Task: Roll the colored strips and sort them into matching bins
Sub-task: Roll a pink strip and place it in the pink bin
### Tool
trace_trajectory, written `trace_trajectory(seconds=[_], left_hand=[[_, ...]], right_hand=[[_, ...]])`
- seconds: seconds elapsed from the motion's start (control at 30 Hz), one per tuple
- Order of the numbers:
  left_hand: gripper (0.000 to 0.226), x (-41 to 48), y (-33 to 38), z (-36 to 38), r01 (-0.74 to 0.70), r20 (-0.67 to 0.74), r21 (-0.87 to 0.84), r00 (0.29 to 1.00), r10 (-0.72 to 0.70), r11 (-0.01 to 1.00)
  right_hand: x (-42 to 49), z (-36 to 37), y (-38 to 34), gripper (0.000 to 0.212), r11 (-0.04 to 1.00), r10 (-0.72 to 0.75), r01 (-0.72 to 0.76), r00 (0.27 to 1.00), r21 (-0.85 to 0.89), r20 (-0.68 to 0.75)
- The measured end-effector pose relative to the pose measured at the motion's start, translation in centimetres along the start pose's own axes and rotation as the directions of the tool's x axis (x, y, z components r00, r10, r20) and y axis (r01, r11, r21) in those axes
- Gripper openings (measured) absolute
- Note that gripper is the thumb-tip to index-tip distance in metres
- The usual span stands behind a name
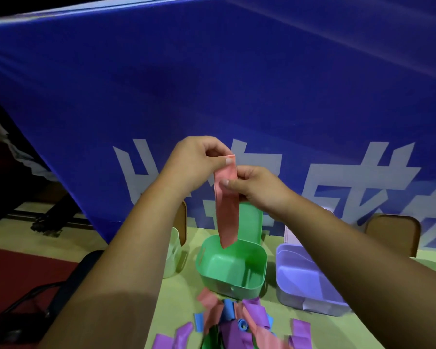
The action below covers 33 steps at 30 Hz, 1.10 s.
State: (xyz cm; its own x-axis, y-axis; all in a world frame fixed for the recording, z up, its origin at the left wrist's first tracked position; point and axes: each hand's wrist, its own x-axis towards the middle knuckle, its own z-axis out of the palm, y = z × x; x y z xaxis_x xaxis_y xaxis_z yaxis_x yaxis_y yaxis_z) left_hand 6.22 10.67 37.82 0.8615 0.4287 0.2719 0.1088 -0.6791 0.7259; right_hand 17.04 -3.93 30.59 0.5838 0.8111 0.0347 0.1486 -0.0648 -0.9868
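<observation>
Left hand [196, 159] thumb and fingers pinch the top end of the pink strip [227, 212]. Right hand [258, 188] pinches it just below. The strip hangs unrolled, tip over the green bin [237, 288] rim. Purple bin [290, 295] sits to its right, with a bare gap between. Strip pile [234, 323] lies on the table [181, 293] in front of the bins. Blue banner [212, 84] behind has white characters: "成" readable, the rest hidden or cut off.

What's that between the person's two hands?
A pink strip, seen from the head view: the left hand pinches its top end, the right hand pinches just below.
</observation>
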Motion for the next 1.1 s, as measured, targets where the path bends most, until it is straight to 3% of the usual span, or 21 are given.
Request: trace_trajectory(seconds=[0.4,0.7,0.8,1.1], left_hand=[[0.015,-0.6,0.6,-0.1,-0.008,0.017,0.05,1.0,0.007,0.999],[0.009,-0.6,0.9,0.3,0.009,0.013,0.012,1.0,-0.009,1.0],[0.007,-0.5,0.9,0.5,0.016,-0.001,0.028,1.0,-0.016,0.999],[0.006,-0.6,0.1,0.5,0.035,-0.031,-0.006,0.999,-0.036,0.999]], right_hand=[[-0.8,-0.3,-0.3,0.015,1.0,0.002,-0.002,1.0,-0.03,-0.015],[-1.0,-1.2,-2.5,0.011,0.992,-0.098,0.112,0.975,0.06,-0.197],[-1.2,-1.2,-3.2,0.016,0.991,-0.133,0.137,0.964,0.001,-0.231],[-1.2,-1.1,-3.4,0.006,0.987,-0.159,0.144,0.945,-0.07,-0.284]])
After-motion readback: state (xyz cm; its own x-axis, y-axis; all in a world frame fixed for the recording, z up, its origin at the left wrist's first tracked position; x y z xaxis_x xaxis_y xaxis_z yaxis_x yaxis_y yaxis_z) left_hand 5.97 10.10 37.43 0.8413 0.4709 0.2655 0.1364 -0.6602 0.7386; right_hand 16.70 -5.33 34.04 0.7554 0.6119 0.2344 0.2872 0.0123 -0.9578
